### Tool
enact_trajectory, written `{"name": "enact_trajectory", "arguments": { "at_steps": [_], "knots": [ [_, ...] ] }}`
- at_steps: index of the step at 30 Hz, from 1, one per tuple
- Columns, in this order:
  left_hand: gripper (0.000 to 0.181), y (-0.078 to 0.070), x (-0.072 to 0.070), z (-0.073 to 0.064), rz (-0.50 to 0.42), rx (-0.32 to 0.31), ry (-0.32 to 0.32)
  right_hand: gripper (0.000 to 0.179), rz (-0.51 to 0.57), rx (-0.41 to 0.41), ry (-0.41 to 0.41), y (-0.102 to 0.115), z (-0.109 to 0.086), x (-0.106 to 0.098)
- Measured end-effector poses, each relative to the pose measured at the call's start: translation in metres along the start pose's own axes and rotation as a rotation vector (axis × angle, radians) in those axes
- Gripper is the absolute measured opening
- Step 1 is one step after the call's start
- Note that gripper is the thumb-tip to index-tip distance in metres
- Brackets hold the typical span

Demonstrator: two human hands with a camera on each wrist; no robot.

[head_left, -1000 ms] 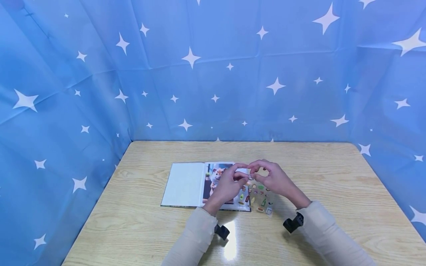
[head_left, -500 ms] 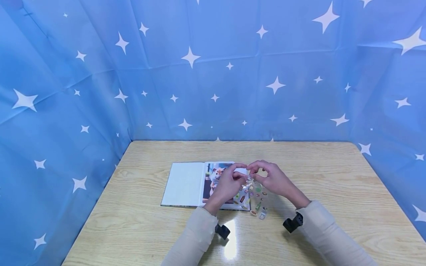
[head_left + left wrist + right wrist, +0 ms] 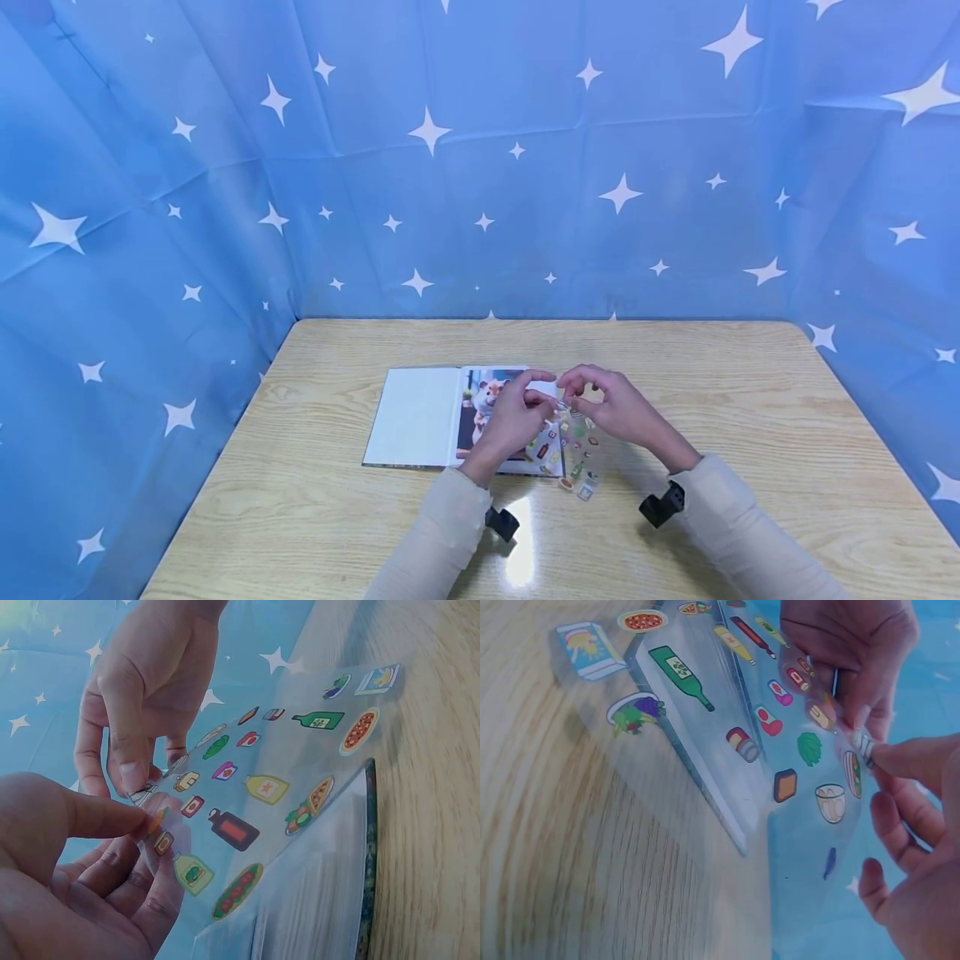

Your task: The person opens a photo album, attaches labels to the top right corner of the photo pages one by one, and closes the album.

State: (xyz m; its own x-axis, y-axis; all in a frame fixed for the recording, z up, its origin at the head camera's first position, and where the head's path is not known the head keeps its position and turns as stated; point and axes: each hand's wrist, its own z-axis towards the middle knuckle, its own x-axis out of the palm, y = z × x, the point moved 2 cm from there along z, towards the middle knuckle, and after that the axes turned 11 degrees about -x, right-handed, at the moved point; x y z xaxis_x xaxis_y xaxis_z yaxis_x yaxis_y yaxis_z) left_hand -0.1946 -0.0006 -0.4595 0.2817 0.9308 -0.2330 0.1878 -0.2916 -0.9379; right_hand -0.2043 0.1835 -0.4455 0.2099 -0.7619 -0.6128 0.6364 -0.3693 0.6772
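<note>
A clear sticker sheet [image 3: 247, 765] printed with small food pictures, such as bottles, a pizza and a lettuce, hangs tilted between both hands. My left hand [image 3: 517, 417] pinches its upper edge between thumb and fingers. Close beside it, the thumb and index finger of my right hand [image 3: 615, 406] pinch the same edge at a small striped sticker [image 3: 862, 744]. Whether that sticker is lifting off the sheet, I cannot tell. Beneath the left hand lies an open album [image 3: 412, 417] with a white left side and a hamster picture [image 3: 483, 404] on the right page, partly hidden by that hand.
The album rests on a light wooden table [image 3: 300, 500], its right edge under the sheet. A blue curtain [image 3: 480, 167] with white stars hangs behind the table and at both sides. Each wrist carries a small black camera [image 3: 502, 523].
The sheet's lower end has swung left toward the album's lower right corner. Both hands stay nearly in place, with the right index finger slightly lower.
</note>
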Motion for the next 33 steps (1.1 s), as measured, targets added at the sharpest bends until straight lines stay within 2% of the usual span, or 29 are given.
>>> {"name": "enact_trajectory", "arguments": {
  "at_steps": [4,10,33],
  "knots": [
    [0.038,0.004,0.0,0.002,-0.002,-0.005,-0.02,0.019,-0.01,0.015,-0.006,-0.001,-0.003,-0.004],
    [0.036,0.008,-0.001,0.005,-0.019,-0.02,-0.061,0.024,-0.014,0.04,-0.062,-0.004,-0.006,-0.014],
    [0.04,0.006,0.019,0.014,-0.033,-0.094,-0.075,0.022,-0.021,0.044,-0.074,-0.01,-0.009,-0.018]
  ]
}}
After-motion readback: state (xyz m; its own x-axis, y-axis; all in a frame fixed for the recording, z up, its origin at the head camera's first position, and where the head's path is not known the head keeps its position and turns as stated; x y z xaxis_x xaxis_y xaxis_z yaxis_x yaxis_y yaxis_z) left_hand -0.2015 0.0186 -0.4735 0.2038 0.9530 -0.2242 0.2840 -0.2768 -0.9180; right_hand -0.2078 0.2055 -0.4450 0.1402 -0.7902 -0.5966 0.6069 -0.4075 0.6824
